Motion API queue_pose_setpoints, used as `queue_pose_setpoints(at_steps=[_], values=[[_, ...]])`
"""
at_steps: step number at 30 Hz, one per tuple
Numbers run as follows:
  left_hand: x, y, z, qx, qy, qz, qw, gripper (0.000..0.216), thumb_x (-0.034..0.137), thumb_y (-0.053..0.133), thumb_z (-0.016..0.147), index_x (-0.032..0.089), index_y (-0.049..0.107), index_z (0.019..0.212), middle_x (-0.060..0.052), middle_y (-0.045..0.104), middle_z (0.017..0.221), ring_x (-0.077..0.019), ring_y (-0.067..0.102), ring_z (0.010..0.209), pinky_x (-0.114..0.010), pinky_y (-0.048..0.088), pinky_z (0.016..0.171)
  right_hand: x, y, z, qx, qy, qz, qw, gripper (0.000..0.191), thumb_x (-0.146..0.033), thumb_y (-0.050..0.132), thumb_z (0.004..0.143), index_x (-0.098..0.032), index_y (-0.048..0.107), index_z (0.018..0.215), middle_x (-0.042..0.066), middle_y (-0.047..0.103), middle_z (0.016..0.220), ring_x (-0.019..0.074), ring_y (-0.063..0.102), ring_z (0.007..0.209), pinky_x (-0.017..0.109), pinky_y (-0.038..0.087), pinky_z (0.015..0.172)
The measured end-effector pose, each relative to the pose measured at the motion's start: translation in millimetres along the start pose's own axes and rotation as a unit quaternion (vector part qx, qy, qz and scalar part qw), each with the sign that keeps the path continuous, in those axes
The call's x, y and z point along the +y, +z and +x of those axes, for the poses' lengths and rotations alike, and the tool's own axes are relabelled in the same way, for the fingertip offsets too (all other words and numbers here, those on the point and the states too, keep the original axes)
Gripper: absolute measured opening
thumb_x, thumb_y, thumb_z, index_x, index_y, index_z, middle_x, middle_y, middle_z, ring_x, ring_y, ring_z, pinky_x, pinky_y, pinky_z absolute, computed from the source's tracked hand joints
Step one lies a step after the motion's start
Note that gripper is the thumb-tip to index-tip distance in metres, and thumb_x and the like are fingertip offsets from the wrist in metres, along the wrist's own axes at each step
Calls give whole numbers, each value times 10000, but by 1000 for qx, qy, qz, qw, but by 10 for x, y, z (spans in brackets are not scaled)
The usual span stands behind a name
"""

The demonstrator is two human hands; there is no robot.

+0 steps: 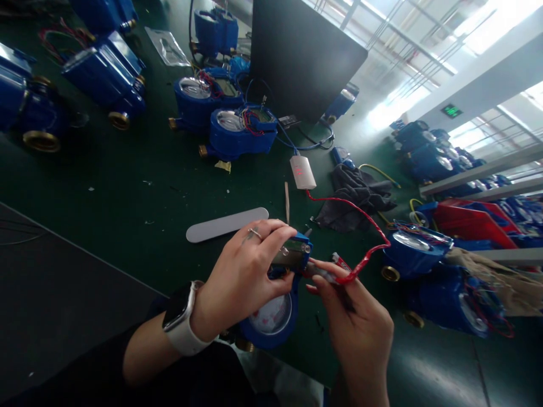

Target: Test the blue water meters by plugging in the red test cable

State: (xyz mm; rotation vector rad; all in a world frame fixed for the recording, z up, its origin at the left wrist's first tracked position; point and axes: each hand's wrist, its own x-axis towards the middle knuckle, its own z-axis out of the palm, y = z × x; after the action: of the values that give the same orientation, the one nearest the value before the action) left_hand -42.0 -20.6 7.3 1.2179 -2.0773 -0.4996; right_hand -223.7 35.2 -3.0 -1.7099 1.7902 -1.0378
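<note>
A blue water meter [271,316] with a round glass dial is in front of me, at the near edge of the table. My left hand [244,265], with a watch on its wrist, closes around the meter's display section [292,251], thumb below and fingers over the top. Pinched in my right hand [354,311] is the grey end of a red cable [367,260], held against the display section's side. Fingers hide the exact contact point. From there the cable runs up to a small white box [302,172] with red lit marks.
Several blue water meters stand at the back, such as one with exposed wires [241,133], and more [418,251] stand at right. A grey flat strip [227,224] lies left of my hands. Beyond are a dark cloth [356,195] and a large black panel [297,62].
</note>
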Motion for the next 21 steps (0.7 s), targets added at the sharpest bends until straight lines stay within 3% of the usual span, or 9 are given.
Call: queue_pose_setpoints(at_steps=[10, 17, 21], values=[[5, 4, 15, 8, 5, 3, 1000, 461, 190, 697, 716, 135, 558, 1152, -105, 633, 1162, -235, 589, 1083, -387, 506, 971, -13, 0, 37, -9, -19, -11, 1000, 175, -288, 631, 876, -284, 671, 1047, -23, 716, 925, 132, 686, 665, 226, 549, 609], [18, -14, 22, 0, 4, 10, 1000, 428, 170, 672, 742, 131, 556, 1152, -113, 634, 1172, -234, 595, 1085, -391, 507, 975, -106, 49, 29, 27, -29, -44, 998, 148, -283, 632, 873, -229, 684, 1002, 6, 721, 903, 143, 681, 624, 234, 557, 601], [22, -17, 18, 0, 4, 12, 1000, 427, 173, 679, 737, 138, 555, 1145, -107, 638, 1170, -230, 601, 1082, -391, 505, 983, -189, 59, 42, 22, -74, -71, 994, 143, -265, 621, 878, -195, 683, 987, 32, 719, 911, 149, 681, 639, 235, 566, 585]])
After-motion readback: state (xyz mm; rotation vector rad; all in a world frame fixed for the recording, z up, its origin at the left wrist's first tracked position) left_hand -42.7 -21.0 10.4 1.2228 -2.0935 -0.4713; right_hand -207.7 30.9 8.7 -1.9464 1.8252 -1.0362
